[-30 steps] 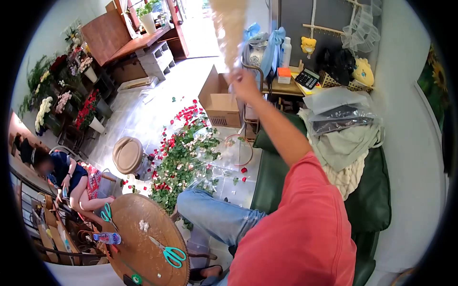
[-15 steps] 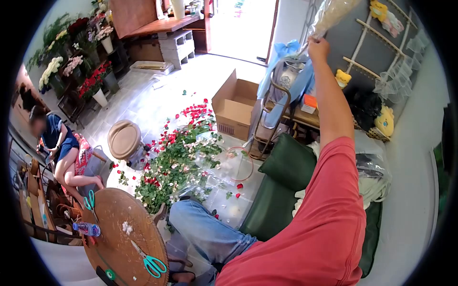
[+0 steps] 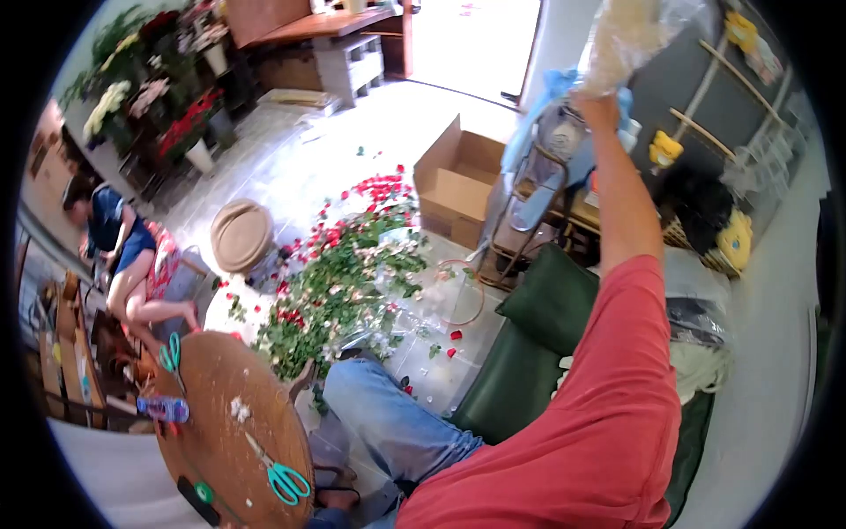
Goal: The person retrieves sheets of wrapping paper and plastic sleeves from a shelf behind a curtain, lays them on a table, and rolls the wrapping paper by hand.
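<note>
My right hand (image 3: 599,108) is stretched far out at the upper right, its fingers closed around the lower end of a clear plastic-wrapped bundle (image 3: 621,44). Pale tan stuff shows through the film, but I cannot make out what it is. Just beside the hand are a light blue ribbon bow (image 3: 557,85) and a shelf rack (image 3: 551,167) with a curved metal frame. My left hand is out of view.
Cut roses (image 3: 344,273) lie across the floor. A cardboard box (image 3: 454,189) stands by the rack. The round table (image 3: 207,388) holds scissors (image 3: 284,480) and a bottle (image 3: 165,408). Another person (image 3: 123,238) sits at left. A green sofa (image 3: 502,379) is beside me.
The view has shifted, so most things appear farther right and slightly higher. My right hand still grips the plastic-wrapped bundle, which now looks wider and covers more of the wall behind.
</note>
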Motion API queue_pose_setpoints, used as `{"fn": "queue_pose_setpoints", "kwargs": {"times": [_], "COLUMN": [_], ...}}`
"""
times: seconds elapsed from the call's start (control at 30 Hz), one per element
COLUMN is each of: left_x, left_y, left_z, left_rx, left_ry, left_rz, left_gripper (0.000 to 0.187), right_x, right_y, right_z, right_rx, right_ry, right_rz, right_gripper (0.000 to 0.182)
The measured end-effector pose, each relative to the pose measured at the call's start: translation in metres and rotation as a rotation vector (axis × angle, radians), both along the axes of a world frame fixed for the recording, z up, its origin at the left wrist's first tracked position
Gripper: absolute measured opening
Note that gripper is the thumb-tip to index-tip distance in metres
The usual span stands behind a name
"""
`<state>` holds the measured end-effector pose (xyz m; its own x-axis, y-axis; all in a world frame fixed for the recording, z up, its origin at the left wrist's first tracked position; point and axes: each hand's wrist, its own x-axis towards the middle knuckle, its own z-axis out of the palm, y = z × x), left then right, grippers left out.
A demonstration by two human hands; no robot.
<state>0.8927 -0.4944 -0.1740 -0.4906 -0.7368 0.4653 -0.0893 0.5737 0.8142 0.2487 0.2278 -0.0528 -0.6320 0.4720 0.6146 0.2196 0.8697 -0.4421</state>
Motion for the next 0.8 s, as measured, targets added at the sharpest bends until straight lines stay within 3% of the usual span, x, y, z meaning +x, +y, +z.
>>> {"fn": "queue_pose_setpoints", "kwargs": {"times": [0.07,0.1,0.17,0.47,0.6,0.8], "left_x": [-0.003,0.014,-0.004,-0.013,-0.007,-0.003], "left_y": [0.001,-0.025,-0.003,0.019,0.014,0.008], "left_z": [0.0,-0.036,-0.019,-0.007,-0.019,-0.027], "left_rx": [-0.023,-0.005,0.061,0.019,0.114,0.059], "left_ry": [-0.064,-0.017,-0.031,-0.081,-0.16,-0.319], "left_rz": [0.007,0.032,0.059,0.007,0.033,-0.072], "left_gripper": [0.049,0.041,0.042,0.032,0.033,0.031], "right_x": [-0.057,-0.084,-0.142,-0.133,-0.088,-0.058], "right_y": [0.068,0.102,0.197,0.142,0.093,0.061], "right_z": [-0.028,-0.041,-0.069,-0.052,-0.043,-0.053], "right_rx": [0.066,0.098,0.271,-0.024,-0.091,-0.002], "right_ry": [0.023,0.035,-0.082,-0.36,-0.011,0.069], "right_rz": [-0.078,-0.118,0.192,0.037,0.105,0.093], "right_gripper": [0.079,0.084,0.08,0.095,0.089,0.081]}}
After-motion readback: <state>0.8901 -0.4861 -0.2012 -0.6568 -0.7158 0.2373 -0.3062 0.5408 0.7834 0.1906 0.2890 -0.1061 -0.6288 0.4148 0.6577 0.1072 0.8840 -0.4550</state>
